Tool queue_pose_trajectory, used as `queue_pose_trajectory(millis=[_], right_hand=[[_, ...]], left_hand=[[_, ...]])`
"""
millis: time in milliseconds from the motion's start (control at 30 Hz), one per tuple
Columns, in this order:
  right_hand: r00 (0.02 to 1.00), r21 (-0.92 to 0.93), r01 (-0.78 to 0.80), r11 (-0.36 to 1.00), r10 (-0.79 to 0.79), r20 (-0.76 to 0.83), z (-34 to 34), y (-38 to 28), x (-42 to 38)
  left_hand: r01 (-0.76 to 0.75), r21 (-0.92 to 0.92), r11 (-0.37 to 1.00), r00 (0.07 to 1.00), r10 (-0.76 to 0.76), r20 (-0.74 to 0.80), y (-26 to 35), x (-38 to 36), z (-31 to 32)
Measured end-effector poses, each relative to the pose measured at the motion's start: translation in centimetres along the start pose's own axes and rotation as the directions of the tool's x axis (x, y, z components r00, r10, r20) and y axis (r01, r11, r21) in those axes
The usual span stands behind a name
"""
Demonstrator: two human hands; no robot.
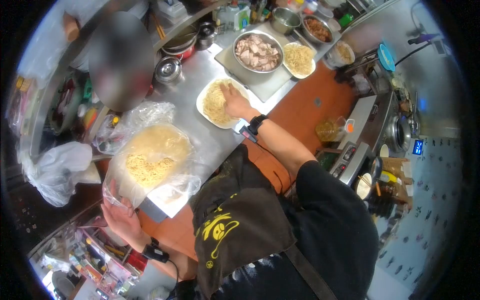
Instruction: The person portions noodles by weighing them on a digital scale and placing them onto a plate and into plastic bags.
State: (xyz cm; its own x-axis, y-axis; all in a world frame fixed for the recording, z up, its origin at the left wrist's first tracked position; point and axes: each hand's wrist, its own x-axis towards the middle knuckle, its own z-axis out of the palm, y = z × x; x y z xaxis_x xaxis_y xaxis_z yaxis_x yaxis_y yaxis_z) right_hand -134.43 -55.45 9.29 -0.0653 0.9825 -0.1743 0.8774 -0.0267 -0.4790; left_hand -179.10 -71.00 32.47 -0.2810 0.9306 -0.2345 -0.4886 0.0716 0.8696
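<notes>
My right hand [236,104] reaches onto a white plate [204,106] of pale noodles [215,102], its bent fingers closed into the strands. At the lower left, my left hand [121,219] grips the near edge of a clear plastic bag [116,167]. Some of its fingers show through the film. Inside the bag lies a heap of yellowish noodles [148,170]. A white sheet [170,202] sticks out under the bag, at the counter's edge. Beyond my right hand stands a metal bowl of cut meat chunks [258,51], beside a second plate of noodles [299,60].
Lidded metal pots [168,70] stand at the back of the steel counter [187,145]. A bowl of brown food [317,29] is at the far right. White plastic bags [60,172] hang at left. Cooking equipment [345,162] stands across the reddish floor [295,117]. Another person is partly in view.
</notes>
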Motion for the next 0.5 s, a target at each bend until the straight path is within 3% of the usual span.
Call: queue_pose_trajectory(millis=[167, 233, 333, 500], right_hand=[[0.998, 0.009, 0.016, 1.000, -0.016, 0.054, -2.3, 0.3, 0.3], [0.989, 0.097, 0.021, 0.995, -0.035, 0.144, -3.5, 0.4, 0.4], [0.986, 0.061, 0.132, 0.989, -0.137, 0.095, -4.2, 1.2, 0.5], [0.983, 0.066, 0.140, 0.988, -0.147, 0.111, -5.7, 2.7, 0.9]], left_hand=[[-0.034, 0.030, 0.999, 0.999, 0.034, -0.007, 0.0, -0.2, 0.3], [-0.030, 0.024, 0.999, 0.999, 0.030, -0.013, -0.1, -0.2, 0.2], [-0.025, 0.018, 1.000, 0.999, 0.025, -0.023, -0.2, -0.3, 0.2], [-0.027, 0.020, 0.999, 1.000, 0.026, 0.015, -0.2, -0.1, -0.1]])
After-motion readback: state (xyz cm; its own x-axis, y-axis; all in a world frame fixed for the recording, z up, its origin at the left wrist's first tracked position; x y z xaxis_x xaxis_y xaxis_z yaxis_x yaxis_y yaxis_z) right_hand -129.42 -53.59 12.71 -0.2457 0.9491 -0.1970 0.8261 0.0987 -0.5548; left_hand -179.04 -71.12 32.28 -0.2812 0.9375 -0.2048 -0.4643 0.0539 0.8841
